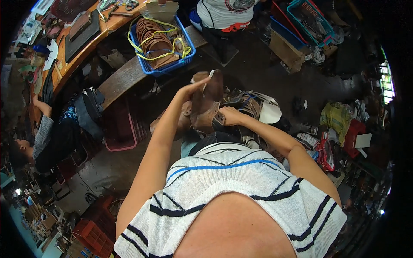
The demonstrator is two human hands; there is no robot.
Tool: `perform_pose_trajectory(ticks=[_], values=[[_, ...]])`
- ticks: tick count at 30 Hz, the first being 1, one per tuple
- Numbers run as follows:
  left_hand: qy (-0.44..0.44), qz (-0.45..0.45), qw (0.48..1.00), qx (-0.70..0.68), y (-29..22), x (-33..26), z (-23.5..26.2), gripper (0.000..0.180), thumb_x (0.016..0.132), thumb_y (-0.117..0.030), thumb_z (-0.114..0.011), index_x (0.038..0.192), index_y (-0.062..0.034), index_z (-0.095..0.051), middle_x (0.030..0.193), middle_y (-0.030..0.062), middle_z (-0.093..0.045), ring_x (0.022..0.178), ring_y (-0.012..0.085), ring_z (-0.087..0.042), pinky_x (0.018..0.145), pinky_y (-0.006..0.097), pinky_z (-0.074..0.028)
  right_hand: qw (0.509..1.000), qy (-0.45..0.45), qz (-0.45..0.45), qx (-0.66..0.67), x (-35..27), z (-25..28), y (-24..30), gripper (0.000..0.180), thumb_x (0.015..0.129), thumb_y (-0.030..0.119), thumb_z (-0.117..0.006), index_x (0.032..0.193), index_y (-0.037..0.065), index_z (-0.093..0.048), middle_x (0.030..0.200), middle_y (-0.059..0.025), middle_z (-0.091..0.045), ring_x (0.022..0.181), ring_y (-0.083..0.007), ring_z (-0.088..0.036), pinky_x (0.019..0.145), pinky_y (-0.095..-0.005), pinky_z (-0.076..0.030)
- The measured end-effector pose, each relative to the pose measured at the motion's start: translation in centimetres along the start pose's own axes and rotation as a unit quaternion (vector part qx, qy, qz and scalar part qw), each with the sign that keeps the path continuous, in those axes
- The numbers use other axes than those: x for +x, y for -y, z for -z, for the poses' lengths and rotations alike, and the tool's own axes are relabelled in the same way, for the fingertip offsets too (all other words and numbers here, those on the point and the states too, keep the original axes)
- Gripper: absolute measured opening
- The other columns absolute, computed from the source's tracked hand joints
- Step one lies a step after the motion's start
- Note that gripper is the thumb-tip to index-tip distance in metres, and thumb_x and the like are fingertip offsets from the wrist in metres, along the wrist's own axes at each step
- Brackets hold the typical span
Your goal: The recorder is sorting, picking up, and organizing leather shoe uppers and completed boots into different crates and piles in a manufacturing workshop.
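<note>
Just ahead of the striped knit top [223, 176], gripping a brown leather shoe [201, 115] by its near edge, with the right hand [231, 116] curled tight on the leather. Along the far end of the same shoe, reaching across with the left hand [197, 87], fingers stretched out but too blurred to tell whether pinching the pale strip [211, 73] there or only passing over it. Best to keep the right grip firm and low, so as to resist any twisting under the left hand. Press evenly, spread the force along the leather and avoid creasing it. To the left, mind a second brown leather piece [184, 114], close beside the first; avoid scuffing one against the other. To the right, keep clear of the cream-coloured piece [270, 112] on the heap. Farther ahead, note a blue plastic basket [165, 71] of stacked brown leather pieces [150, 38] and yellow strapping [186, 52], beside a wooden bench [120, 84]. Left of that, a dark pink crate [122, 149].
</note>
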State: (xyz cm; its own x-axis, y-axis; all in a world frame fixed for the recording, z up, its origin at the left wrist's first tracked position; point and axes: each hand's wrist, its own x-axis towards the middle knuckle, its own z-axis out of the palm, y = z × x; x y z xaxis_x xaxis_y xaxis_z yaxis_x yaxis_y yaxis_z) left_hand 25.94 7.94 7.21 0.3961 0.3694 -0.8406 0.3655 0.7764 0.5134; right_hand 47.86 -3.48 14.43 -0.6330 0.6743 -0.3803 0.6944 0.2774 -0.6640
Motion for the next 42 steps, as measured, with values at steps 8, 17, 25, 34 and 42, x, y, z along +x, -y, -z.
perform_pose_trajectory(ticks=[8,17,25,34,42], values=[[-0.192,-0.157,0.888,0.387,-7.2,-1.4,-5.7,0.08,0.052,-0.067,-0.077,0.084,0.0057,-0.07,0.084,0.0209,-0.068,0.08,0.0297,-0.068,0.071,0.034,-0.052,0.998,0.008,-0.061,-0.004,-0.6,-1.7,-1.8,0.039,0.061,0.021,-0.067,0.09,-0.004,-0.06,0.095,-0.0264,-0.063,0.093,-0.0425,-0.06,0.082,-0.0455,-0.049],[-0.331,-0.363,0.851,-0.185,4.7,-6.3,-5.7,0.022,0.079,-0.019,-0.073,0.088,0.0008,-0.068,0.076,0.0042,-0.066,0.067,0.0139,-0.061,0.065,0.029,-0.048,0.991,-0.101,0.043,-0.077,-4.1,-7.0,-11.0,0.032,0.068,0.022,-0.058,0.092,0.001,-0.062,0.095,-0.0226,-0.064,0.088,-0.04,-0.062,0.072,-0.0447,-0.05],[-0.229,-0.189,0.778,-0.554,21.6,-8.9,-6.4,0.035,0.08,-0.01,-0.072,0.109,0.0035,-0.06,0.1,0.0086,-0.066,0.084,0.0199,-0.064,0.077,0.034,-0.052,0.992,-0.003,-0.106,0.068,-3.3,-4.8,-6.9,0.022,0.071,0.019,-0.061,0.078,-0.001,-0.062,0.072,-0.0227,-0.06,0.071,-0.0363,-0.062,0.062,-0.0452,-0.045],[-0.117,-0.107,0.93,-0.333,22.5,-11.3,-2.8,0.031,0.079,-0.022,-0.075,0.1,-0.0018,-0.064,0.09,0.0054,-0.066,0.076,0.0176,-0.063,0.072,0.032,-0.05,0.99,-0.037,-0.123,0.056,0.2,-3.8,-5.4,0.028,0.077,0.025,-0.056,0.08,-0.002,-0.062,0.074,-0.0246,-0.061,0.074,-0.0373,-0.062,0.066,-0.0467,-0.045],[-0.416,-0.366,0.832,-0.026,24.0,-10.6,-8.6,0.063,0.077,-0.03,-0.078,0.122,0.0053,-0.05,0.119,0.0194,-0.057,0.11,0.0296,-0.055,0.096,0.035,-0.041,0.944,-0.038,-0.233,0.23,2.4,-3.8,-8.3,0.054,0.08,0.052,-0.054,0.083,0.0,-0.068,0.073,-0.015,-0.064,0.069,-0.0239,-0.063,0.063,-0.0367,-0.045]])
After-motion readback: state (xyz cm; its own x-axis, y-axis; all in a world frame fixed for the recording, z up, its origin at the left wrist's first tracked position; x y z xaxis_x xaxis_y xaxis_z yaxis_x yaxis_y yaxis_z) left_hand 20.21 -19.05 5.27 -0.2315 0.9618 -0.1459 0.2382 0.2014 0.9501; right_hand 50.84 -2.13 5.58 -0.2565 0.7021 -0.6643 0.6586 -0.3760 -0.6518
